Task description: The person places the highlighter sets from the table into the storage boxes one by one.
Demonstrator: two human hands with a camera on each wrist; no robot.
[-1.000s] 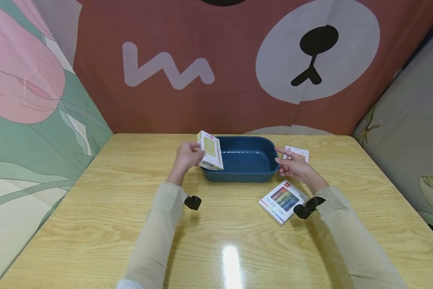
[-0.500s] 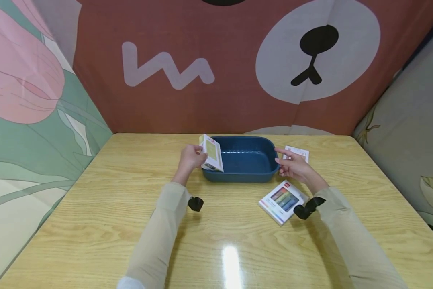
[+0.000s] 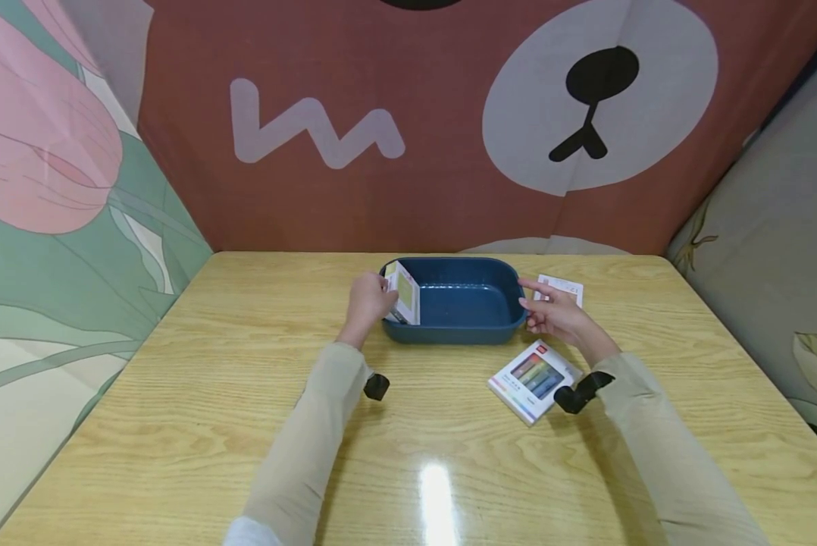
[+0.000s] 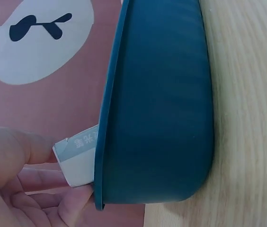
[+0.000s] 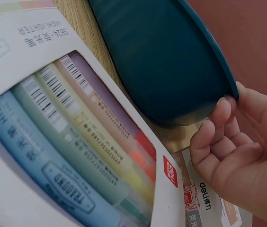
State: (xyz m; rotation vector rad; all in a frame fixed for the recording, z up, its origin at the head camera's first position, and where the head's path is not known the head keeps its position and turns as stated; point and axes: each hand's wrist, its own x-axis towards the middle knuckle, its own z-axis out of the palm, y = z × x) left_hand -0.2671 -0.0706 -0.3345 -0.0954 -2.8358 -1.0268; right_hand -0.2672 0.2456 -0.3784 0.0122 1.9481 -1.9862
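Wooden table (image 3: pixel 231 425). Blue bin (image 3: pixel 459 336), far centre; right hand (image 3: pixel 554 311) loosely spread, fingertips touching its right rim, no firm grip evident. Highlighter box (image 3: pixel 535 381), flat, near right. White box (image 3: pixel 407 296), tilted, partly within bin's left end, pinched by left hand (image 3: pixel 370 298); early release might topple it. Small box (image 3: pixel 565 287), far right, partly hidden by right hand.

White box (image 3: pixel 570 287) near the tabletop's (image 3: pixel 176 417) far edge is partly blocked by the right hand (image 3: pixel 557 315), print's too tiny overall. Left wrist cam: basin wall (image 4: pixel 159 104) hides most of the left hand's (image 4: pixel 17 175) carton (image 4: pixel 80 158).
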